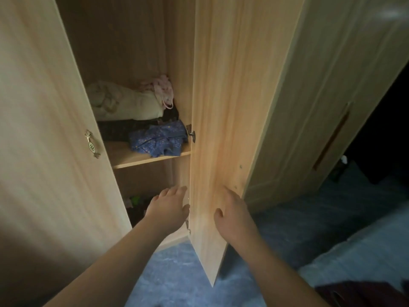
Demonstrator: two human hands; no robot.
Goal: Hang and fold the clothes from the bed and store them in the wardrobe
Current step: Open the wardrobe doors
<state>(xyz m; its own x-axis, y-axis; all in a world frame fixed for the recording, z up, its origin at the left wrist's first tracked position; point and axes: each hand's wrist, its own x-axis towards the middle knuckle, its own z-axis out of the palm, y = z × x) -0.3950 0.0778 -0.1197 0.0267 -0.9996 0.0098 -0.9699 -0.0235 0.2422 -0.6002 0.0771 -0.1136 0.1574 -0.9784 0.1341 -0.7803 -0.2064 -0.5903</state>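
Note:
A light wooden wardrobe (pixel 124 45) stands open in front of me. Its shelf (pixel 137 159) carries a blue patterned garment (pixel 158 139), a cream bundle (pixel 124 103), dark cloth and a pink item (pixel 164 89). My right hand (pixel 234 214) lies flat with straight fingers on the inner face of the open right door (pixel 223 107). My left hand (pixel 169 209) reaches into the lower compartment beside that door's hinge edge, fingers extended, holding nothing. At the bottom right corner lies a dark red garment (pixel 363 294) on the pale bed (pixel 358 258).
The left door (pixel 39 129) with an ornate metal handle (pixel 92 145) stands open at my left. Dim clothes lie in the lower compartment (pixel 135 202). Blue floor (pixel 174 278) spreads below. A second wardrobe section (pixel 321 107) stands to the right.

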